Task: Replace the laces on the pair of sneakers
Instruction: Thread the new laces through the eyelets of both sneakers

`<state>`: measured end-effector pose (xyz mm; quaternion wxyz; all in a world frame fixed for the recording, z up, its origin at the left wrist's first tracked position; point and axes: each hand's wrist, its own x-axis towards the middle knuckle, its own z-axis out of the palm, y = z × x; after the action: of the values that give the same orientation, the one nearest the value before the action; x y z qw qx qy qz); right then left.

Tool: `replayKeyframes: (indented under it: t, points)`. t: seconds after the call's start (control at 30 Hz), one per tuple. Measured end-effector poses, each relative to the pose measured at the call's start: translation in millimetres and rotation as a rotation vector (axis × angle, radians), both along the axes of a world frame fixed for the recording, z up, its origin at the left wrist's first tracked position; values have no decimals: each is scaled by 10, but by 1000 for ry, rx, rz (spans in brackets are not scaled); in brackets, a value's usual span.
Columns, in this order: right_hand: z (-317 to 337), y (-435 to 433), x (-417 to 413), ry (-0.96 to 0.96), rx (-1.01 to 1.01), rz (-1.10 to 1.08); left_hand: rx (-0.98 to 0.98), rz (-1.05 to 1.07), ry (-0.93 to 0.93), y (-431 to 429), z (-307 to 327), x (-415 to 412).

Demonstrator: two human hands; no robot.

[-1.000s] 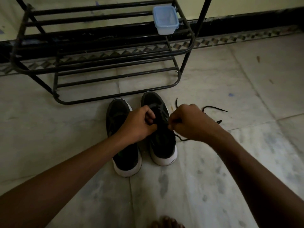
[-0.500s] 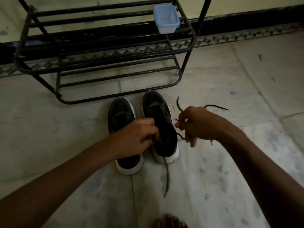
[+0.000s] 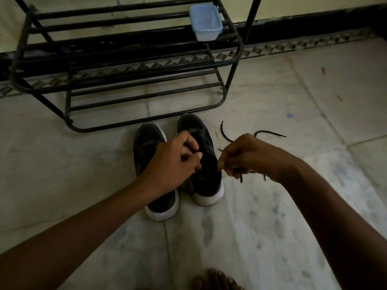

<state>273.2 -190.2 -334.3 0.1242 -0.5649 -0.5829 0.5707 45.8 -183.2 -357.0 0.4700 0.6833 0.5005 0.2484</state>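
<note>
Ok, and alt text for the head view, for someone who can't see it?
Two hands work over the right sneaker of a black, white-soled pair on a tiled floor: the right hand pinches a black lace, the left hand's fingers curl above the shoe. A black metal rack holding a plastic container stands behind.

No legible text, brand, label or number anywhere. Too dim and blurred on the dark sneakers (image 3: 206, 181) and on the pale plastic box (image 3: 206, 24) to make out any marking.
</note>
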Motion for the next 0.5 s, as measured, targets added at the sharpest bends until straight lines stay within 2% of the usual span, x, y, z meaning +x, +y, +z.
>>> replayKeyframes:
  t: [0.1, 0.2, 0.27, 0.33, 0.5]
  points:
    - [150, -62, -123, 176, -10, 17, -169, 77, -19, 14, 101, 140]
    - [193, -121, -276, 177, -8, 117, -392, 203, -84, 112, 156, 165]
    - [207, -146, -323, 196, -64, 118, -459, 243, -116, 176, 175, 108]
    - [217, -137, -345, 150, -96, 70, -397, 249, -90, 221, 179, 8]
    - [52, -26, -490, -374, 134, -135, 27, 187, 169, 341, 197, -278]
